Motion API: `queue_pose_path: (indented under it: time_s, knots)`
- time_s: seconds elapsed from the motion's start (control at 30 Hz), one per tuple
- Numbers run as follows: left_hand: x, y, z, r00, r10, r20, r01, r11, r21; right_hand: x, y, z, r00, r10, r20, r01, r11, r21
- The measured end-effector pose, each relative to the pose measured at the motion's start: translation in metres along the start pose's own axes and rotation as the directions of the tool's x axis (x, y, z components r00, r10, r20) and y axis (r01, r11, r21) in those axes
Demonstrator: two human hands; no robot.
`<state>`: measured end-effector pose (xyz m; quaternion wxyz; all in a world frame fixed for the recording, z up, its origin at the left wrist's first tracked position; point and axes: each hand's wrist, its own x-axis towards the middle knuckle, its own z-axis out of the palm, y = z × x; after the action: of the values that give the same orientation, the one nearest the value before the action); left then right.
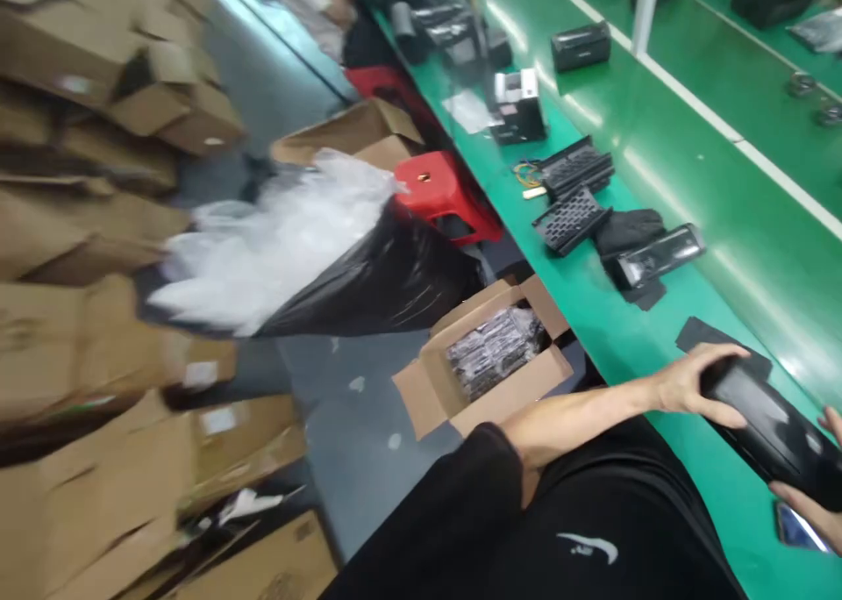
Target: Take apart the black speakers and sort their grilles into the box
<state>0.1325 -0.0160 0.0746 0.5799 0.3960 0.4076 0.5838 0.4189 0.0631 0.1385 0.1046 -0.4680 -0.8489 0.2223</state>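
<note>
A: What do the hands have?

B: Both are on a long, glossy black plastic casing (773, 429), lying slantwise on the green workbench (724, 196) at about four o'clock in the view. The left hand (690, 381) curls over its upper end, fingers wrapped on top. The right hand (812, 495) shows only partly at the frame edge; its fingers close on the casing's lower end from the far side and below.

A: What's around it?

B: A flat dark foam pad (710, 335) lies at eleven o'clock from the casing, just beside the left hand. A phone-like glossy slab (795, 530) sits at six o'clock, under the right hand. Further up the bench, at twelve, lie black perforated plastic grilles (569, 218) and another black unit (658, 258)

A: And off the bench?

B: At nine o'clock, on the floor, an open brown cardboard box of bagged dark parts (493, 354), then a black bin bag spilling clear plastic film (296, 249), and a red plastic stool (444, 192) at ten o'clock
</note>
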Motion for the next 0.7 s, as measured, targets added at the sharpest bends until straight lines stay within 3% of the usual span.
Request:
queue_pose_path:
  time_s: [0.07, 0.13, 0.23, 0.43, 0.53, 0.6, 0.7]
  knots:
    - [-0.011, 0.001, -0.019, 0.996, -0.024, -0.089, 0.019, 0.998, -0.053, -0.006, -0.004, 0.005, 0.998, 0.066, -0.010, -0.065, 0.995, 0.075]
    - [-0.016, 0.001, -0.038, 0.991, -0.063, -0.115, 0.056, 0.996, -0.069, -0.011, -0.015, 0.015, 0.989, 0.141, 0.035, -0.145, 0.948, 0.283]
    - [-0.016, 0.003, -0.058, 0.994, -0.098, -0.051, 0.097, 0.995, -0.030, -0.015, -0.029, 0.032, 0.968, 0.249, 0.029, -0.231, 0.839, 0.492]
    - [-0.025, 0.011, -0.055, 0.994, -0.104, 0.011, 0.104, 0.994, -0.008, -0.042, -0.036, 0.043, 0.944, 0.328, 0.026, -0.274, 0.739, 0.615]
    - [-0.027, 0.002, -0.053, 0.984, -0.177, 0.025, 0.178, 0.984, -0.011, -0.055, -0.039, 0.055, 0.913, 0.408, 0.001, -0.319, 0.712, 0.626]
    - [-0.029, -0.008, -0.052, 0.965, -0.261, 0.012, 0.261, 0.964, -0.052, -0.062, -0.040, 0.067, 0.877, 0.477, 0.058, -0.388, 0.631, 0.672]
    - [-0.036, -0.021, -0.055, 0.916, -0.398, 0.047, 0.401, 0.914, -0.066, -0.076, -0.039, 0.084, 0.796, 0.560, 0.229, -0.517, 0.434, 0.738]
